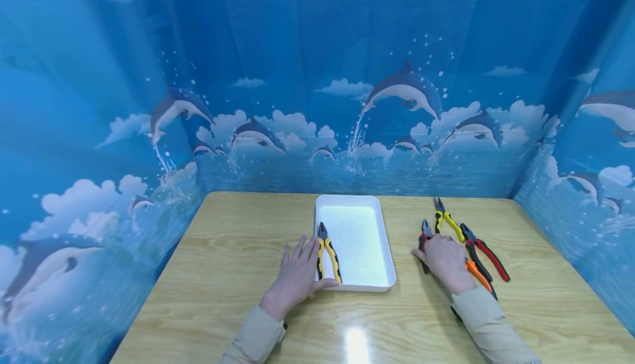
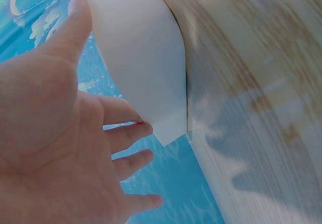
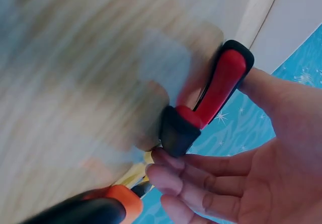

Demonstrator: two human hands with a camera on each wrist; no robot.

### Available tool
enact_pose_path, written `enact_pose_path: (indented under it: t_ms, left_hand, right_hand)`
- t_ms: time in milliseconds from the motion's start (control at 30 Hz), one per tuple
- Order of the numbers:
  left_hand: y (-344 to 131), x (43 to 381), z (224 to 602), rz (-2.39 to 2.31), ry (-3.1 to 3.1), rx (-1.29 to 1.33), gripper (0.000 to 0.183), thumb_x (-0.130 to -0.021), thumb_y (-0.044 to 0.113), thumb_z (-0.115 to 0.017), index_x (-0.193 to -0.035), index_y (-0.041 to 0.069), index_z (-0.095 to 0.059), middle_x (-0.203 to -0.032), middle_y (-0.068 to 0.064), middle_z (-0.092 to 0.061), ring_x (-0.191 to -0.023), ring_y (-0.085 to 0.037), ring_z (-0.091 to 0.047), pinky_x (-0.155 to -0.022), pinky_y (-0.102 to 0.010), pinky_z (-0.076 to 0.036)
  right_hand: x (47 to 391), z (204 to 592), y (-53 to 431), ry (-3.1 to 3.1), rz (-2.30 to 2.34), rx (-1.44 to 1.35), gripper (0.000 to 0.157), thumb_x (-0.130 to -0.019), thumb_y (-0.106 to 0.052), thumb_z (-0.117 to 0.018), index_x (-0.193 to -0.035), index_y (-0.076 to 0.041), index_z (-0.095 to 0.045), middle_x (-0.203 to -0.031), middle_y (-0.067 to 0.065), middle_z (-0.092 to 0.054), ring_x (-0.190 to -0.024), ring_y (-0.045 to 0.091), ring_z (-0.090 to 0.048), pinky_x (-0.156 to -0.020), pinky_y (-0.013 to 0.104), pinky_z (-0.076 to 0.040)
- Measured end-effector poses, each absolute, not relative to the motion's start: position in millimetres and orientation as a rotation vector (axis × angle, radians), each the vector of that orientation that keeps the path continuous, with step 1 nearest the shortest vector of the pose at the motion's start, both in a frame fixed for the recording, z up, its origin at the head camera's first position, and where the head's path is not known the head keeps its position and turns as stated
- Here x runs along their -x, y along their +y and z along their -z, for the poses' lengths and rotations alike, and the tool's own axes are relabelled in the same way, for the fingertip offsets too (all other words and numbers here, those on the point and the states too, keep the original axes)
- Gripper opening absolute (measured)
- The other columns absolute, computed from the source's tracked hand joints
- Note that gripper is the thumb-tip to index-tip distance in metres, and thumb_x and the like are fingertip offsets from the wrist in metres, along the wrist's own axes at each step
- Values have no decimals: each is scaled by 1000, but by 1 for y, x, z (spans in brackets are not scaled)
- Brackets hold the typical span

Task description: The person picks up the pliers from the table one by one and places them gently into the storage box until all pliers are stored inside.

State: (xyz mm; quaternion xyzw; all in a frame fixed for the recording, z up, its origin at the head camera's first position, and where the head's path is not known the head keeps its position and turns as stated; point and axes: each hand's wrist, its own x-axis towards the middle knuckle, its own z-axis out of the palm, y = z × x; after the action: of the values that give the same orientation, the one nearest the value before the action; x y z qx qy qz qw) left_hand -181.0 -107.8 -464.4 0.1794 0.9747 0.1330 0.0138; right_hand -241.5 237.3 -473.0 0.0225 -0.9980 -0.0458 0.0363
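A white tray (image 1: 364, 242) stands on the table with yellow-and-black pliers (image 1: 322, 231) lying along its left side. My left hand (image 1: 294, 277) touches the tray's left wall, fingers spread and nearly straight, the thumb at the front rim. In the left wrist view that palm (image 2: 45, 123) faces the white wall. To the right of the tray, my right hand (image 1: 446, 259) holds pliers with red-and-black handles (image 3: 221, 88), thumb on one side and fingers on the other. Their dark jaws point away from me in the head view; the hand covers most of the handles.
Close around the right hand lie yellow-handled long-nose pliers (image 1: 452, 227), another red-and-black pair (image 1: 491, 256) and an orange-and-black pair (image 1: 477, 272). A blue curtain (image 1: 297, 77) printed with dolphins surrounds the wooden table (image 1: 238, 231) at the back and sides.
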Motion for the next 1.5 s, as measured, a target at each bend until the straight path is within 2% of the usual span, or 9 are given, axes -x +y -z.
enact_pose_path:
  t_ms: [300, 533, 733, 867, 933, 1000, 1100, 1167, 1500]
  left_hand:
    - [-107, 182, 465, -411, 3043, -562, 100, -89, 65, -61, -156, -3, -30, -165, -20, -25, -152, -41, -20, -119, -69, -15]
    - [-107, 182, 465, -386, 3050, -555, 101, -89, 68, -60, -157, -2, -31, -165, -19, -25, -152, -41, -20, -120, -69, -15]
    - [-108, 181, 463, -398, 3050, -571, 100, -90, 65, -61, -156, -3, -31, -164, -20, -27, -152, -42, -21, -119, -69, -16]
    - [-108, 181, 463, -409, 3046, -570, 100, -90, 65, -61, -156, -3, -31, -164, -20, -26, -152, -42, -21, -120, -69, -15]
    - [-108, 181, 464, -411, 3043, -563, 100, -90, 65, -61, -156, -3, -31, -164, -20, -26, -152, -42, -21, -120, -69, -15]
    - [-108, 180, 463, -410, 3042, -559, 100, -90, 66, -60, -156, -2, -30, -164, -20, -26, -152, -42, -20, -120, -69, -15]
    - [-109, 180, 463, -423, 3042, -564, 99, -90, 65, -61, -156, -3, -32, -164, -21, -27, -152, -42, -21, -119, -69, -15]
    - [-109, 180, 463, -423, 3041, -568, 99, -90, 64, -61, -156, -3, -32, -164, -21, -27, -152, -42, -21, -119, -70, -15]
    - [-107, 180, 463, -395, 3043, -550, 100, -89, 65, -62, -156, -3, -32, -164, -20, -27, -152, -41, -21, -120, -69, -15]
  right_hand:
    - [245, 474, 239, -3155, -93, 44, 58, -94, -37, -67, -89, 18, -50, -76, 27, -50, -62, 36, -57, -51, 50, -52]
    - [248, 473, 241, -3230, -65, 110, 61, -94, -41, -65, -86, 19, -54, -79, 26, -49, -64, 34, -56, -59, 50, -53]
    - [248, 472, 241, -3177, -5, 96, 63, -92, -44, -62, -82, 17, -52, -78, 25, -47, -64, 36, -52, -78, 64, -49]
    - [247, 472, 240, -3093, -10, 75, 68, -91, -47, -64, -88, 20, -53, -87, 33, -52, -79, 45, -58, -89, 70, -45]
    - [245, 473, 239, -3032, -12, 52, 70, -91, -47, -67, -90, 22, -52, -90, 35, -52, -84, 47, -57, -87, 68, -46]
    - [244, 473, 237, -2961, -1, 29, 73, -89, -49, -71, -90, 21, -51, -88, 34, -52, -82, 45, -56, -78, 59, -49]
    - [242, 471, 234, -2866, 21, 2, 71, -86, -50, -76, -84, 15, -48, -83, 29, -50, -73, 37, -49, -62, 46, -43]
    - [241, 470, 232, -2822, 40, -10, 71, -84, -51, -77, -83, 13, -47, -82, 27, -48, -70, 34, -46, -58, 42, -40]
    - [229, 454, 219, -2778, -13, -47, 67, -86, -50, -75, -80, 9, -44, -84, 26, -47, -74, 35, -45, -61, 44, -42]
